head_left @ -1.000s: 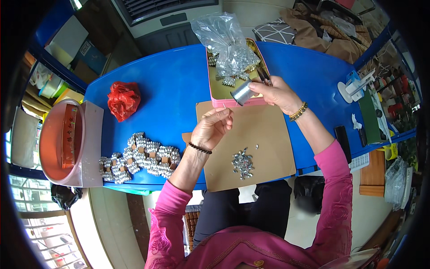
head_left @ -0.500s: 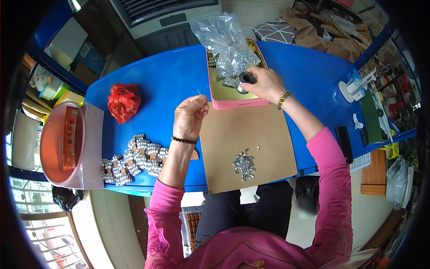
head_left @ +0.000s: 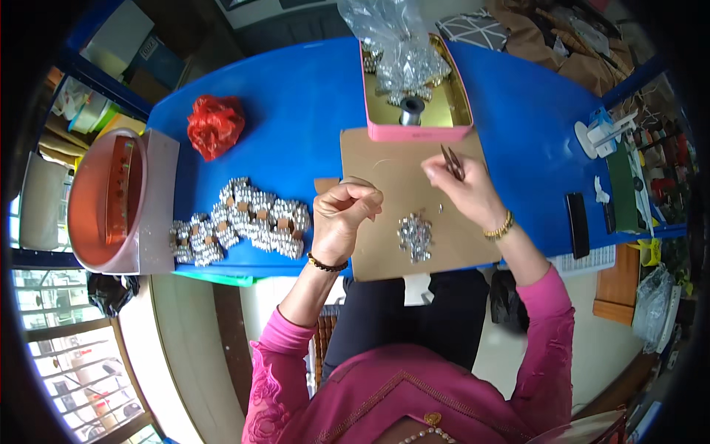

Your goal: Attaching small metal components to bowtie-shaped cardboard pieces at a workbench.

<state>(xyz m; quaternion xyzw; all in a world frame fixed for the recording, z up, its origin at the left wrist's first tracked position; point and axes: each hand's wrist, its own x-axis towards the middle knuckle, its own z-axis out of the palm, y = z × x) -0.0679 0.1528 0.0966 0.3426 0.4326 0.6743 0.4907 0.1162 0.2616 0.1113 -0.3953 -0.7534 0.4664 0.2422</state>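
Observation:
My left hand [head_left: 345, 216] is closed in a pinch over the left side of the brown cardboard sheet [head_left: 370, 259]. A thin pale strand [head_left: 384, 160], thread or wire, curves just above its fingertips. Over the right half of the sheet, my right hand [head_left: 467, 191] grips a small dark tool with two pointed tips [head_left: 451, 161], tweezers or snips. A small pile of shiny silvery beads [head_left: 415, 237] lies on the cardboard between and below my hands. Beyond the sheet, a dark-ended spool [head_left: 411, 111] stands in the pink-rimmed tin [head_left: 420, 133].
Clear plastic bag [head_left: 403, 52] fills the tin's far part. Silvery beaded bundles [head_left: 251, 222] and a red plastic bag [head_left: 215, 126] lie on the blue table [head_left: 296, 111] at left. A pink basin [head_left: 107, 200] stands far left, a phone [head_left: 577, 224] at right.
My right hand has left the spool in the tin, come nearer and taken hold of the pointed tool. My left hand, still pinching, has shifted nearer and right. The view has tilted.

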